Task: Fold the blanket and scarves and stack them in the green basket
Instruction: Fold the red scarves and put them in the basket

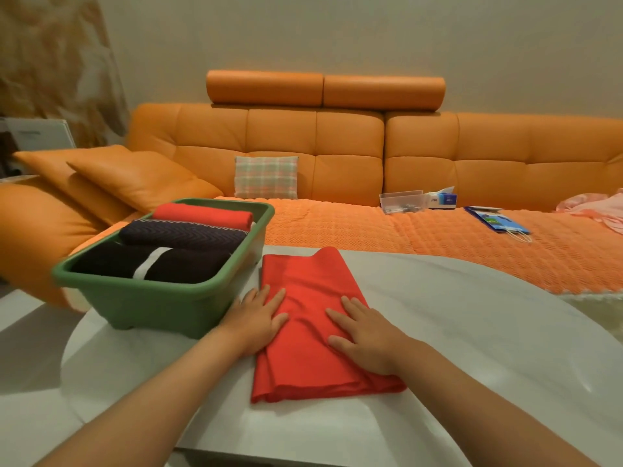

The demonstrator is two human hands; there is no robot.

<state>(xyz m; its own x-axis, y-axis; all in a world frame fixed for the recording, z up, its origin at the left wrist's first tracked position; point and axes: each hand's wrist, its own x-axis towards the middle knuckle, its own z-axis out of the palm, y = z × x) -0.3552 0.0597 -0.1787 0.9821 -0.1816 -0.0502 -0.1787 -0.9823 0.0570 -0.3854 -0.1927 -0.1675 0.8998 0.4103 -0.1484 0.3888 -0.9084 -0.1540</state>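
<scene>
A folded red scarf (306, 291) lies lengthwise on the white table (472, 325). My left hand (258, 318) rests flat on its left edge, fingers straight. My right hand (365, 332) presses flat on its right side. To the left stands the green basket (161, 298). It holds a folded red cloth (202, 214) at the back, a dark zigzag-patterned one (183, 234) in the middle, and a dark one with a white stripe (151, 262) at the front.
An orange sofa (337, 143) runs behind the table, with a plaid cushion (266, 176), a clear box (401, 200), a tissue pack (443, 198), a blue bag (499, 222) and pink cloth (596, 207) on its seat. Orange pillows (135, 180) lie behind the basket.
</scene>
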